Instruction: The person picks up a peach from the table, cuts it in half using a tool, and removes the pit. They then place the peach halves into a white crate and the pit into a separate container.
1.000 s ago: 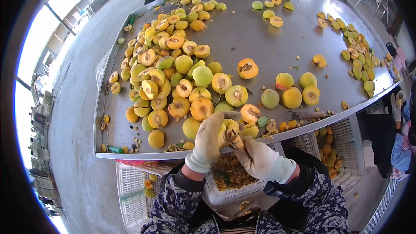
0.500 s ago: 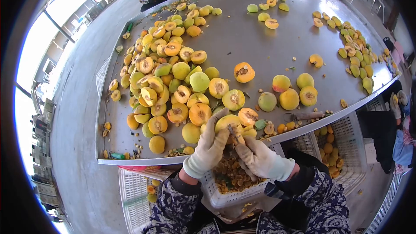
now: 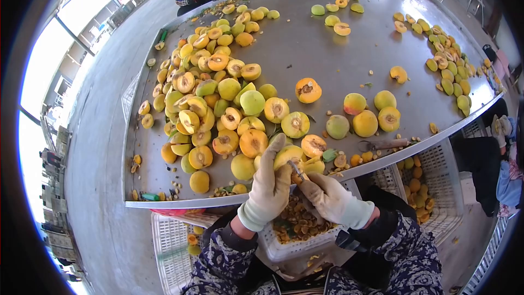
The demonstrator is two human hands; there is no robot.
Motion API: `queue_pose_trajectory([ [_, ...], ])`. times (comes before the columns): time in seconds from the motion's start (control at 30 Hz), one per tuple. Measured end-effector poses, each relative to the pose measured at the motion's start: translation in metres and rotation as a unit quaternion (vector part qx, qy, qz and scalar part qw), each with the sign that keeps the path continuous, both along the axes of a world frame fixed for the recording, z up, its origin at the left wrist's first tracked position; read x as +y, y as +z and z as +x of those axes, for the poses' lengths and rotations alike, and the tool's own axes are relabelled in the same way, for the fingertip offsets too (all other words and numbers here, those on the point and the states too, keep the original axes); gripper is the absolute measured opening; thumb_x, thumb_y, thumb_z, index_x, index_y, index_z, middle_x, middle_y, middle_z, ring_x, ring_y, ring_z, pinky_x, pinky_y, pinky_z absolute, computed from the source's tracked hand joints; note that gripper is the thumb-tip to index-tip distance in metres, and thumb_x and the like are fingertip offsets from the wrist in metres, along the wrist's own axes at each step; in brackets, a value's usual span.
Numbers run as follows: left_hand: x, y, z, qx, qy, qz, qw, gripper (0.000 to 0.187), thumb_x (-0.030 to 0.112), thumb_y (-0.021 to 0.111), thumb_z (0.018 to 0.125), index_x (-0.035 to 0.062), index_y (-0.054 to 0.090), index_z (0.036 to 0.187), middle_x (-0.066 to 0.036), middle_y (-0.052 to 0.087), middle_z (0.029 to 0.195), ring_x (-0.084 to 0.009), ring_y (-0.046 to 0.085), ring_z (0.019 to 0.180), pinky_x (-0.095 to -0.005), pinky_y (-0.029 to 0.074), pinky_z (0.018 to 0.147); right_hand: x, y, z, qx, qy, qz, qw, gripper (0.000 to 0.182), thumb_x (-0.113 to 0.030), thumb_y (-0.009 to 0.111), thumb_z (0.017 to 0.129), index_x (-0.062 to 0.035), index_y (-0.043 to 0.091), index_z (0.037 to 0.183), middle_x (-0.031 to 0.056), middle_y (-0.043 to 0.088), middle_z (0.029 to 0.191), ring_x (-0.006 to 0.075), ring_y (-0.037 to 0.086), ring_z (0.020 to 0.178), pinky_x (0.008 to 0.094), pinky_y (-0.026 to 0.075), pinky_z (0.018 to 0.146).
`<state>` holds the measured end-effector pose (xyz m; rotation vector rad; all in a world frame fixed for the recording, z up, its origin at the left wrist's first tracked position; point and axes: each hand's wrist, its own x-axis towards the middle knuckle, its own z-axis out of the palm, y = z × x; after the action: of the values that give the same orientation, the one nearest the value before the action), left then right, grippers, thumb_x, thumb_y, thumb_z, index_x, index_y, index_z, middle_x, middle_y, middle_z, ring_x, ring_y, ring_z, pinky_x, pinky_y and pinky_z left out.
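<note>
i'm cupping a halved fruit (image 3: 287, 157) in my left hand (image 3: 271, 183), fingers curled round it, steadying it while my right hand (image 3: 327, 199), at four o'clock, is pinching a small tool (image 3: 297, 171) into its pit.

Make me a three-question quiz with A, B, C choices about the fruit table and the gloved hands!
1. Where is the white crate of pits?
A. Under the table's near edge, below the hands
B. On top of the fruit pile
C. At the far end of the table

2. What colour are the gloves?
A. Blue
B. White
C. Black

3. What is the left hand doing?
A. Lying flat on the table
B. Holding a yellow fruit
C. Hanging at the person's side

Answers:
1. A, the crate sits below the metal table edge, under both hands.
2. B, both gloves look whitish.
3. B, its grip wraps the fruit while the right hand works a small tool into it.
</note>
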<state>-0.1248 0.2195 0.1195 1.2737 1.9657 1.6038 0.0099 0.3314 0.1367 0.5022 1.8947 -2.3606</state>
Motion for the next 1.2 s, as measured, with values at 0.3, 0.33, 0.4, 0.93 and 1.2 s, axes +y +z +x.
queue_pose_trajectory([
  [0.3, 0.001, 0.004, 0.001, -0.097, -0.047, 0.022, 0.994, 0.043, 0.014, 0.041, 0.099, -0.0045, 0.037, 0.138, -0.015, 0.054, 0.125, -0.0178, 0.056, 0.107, -0.0302, 0.046, 0.093, 0.006, 0.020, 0.003, -0.073, 0.030, -0.189, 0.979, 0.062, -0.067, 0.050, 0.087, -0.0052, 0.052, 0.095, -0.0023, 0.044, 0.063, 0.0046, 0.034, 0.041, 0.0204, 0.031, 0.034],
  [0.33, 0.002, 0.003, 0.004, -0.112, -0.046, 0.044, 0.992, 0.044, 0.017, 0.038, 0.101, -0.0036, 0.033, 0.140, -0.015, 0.056, 0.123, -0.0160, 0.055, 0.109, -0.0300, 0.044, 0.095, 0.005, 0.019, 0.006, -0.076, 0.035, -0.185, 0.979, 0.062, -0.067, 0.050, 0.087, -0.0052, 0.052, 0.095, -0.0023, 0.044, 0.063, 0.0046, 0.034, 0.041, 0.0204, 0.031, 0.034],
  [0.4, 0.003, 0.003, 0.010, -0.148, -0.034, 0.068, 0.986, 0.045, 0.019, 0.037, 0.102, -0.0029, 0.032, 0.140, -0.016, 0.055, 0.125, -0.0173, 0.055, 0.111, -0.0311, 0.045, 0.096, 0.004, 0.010, 0.009, -0.052, 0.070, -0.403, 0.911, 0.057, -0.063, 0.051, 0.089, -0.0061, 0.055, 0.093, -0.0027, 0.043, 0.060, 0.0044, 0.032, 0.040, 0.0196, 0.029, 0.034],
  [0.93, -0.260, 0.011, -0.025, 0.011, 0.365, -0.077, 0.928, 0.043, 0.018, 0.062, 0.091, 0.0065, 0.049, 0.130, -0.015, 0.058, 0.120, -0.0240, 0.064, 0.096, -0.0316, 0.055, 0.077, -0.004, -0.039, 0.050, -0.033, 0.294, 0.542, 0.786, 0.030, -0.030, 0.065, 0.082, -0.0050, 0.061, 0.099, 0.0164, 0.066, 0.083, 0.0351, 0.065, 0.085, 0.0444, 0.051, 0.074],
  [1.2, -0.138, 0.004, -0.101, 0.138, 0.306, -0.463, 0.820, 0.056, 0.037, 0.073, 0.072, 0.0041, 0.059, 0.114, -0.022, 0.064, 0.107, -0.0353, 0.065, 0.095, -0.0394, 0.051, 0.084, -0.021, -0.012, 0.038, 0.008, 0.183, 0.477, 0.859, 0.032, -0.035, 0.061, 0.088, -0.0032, 0.057, 0.095, 0.0222, 0.064, 0.085, 0.0429, 0.060, 0.086, 0.0467, 0.047, 0.072],
])
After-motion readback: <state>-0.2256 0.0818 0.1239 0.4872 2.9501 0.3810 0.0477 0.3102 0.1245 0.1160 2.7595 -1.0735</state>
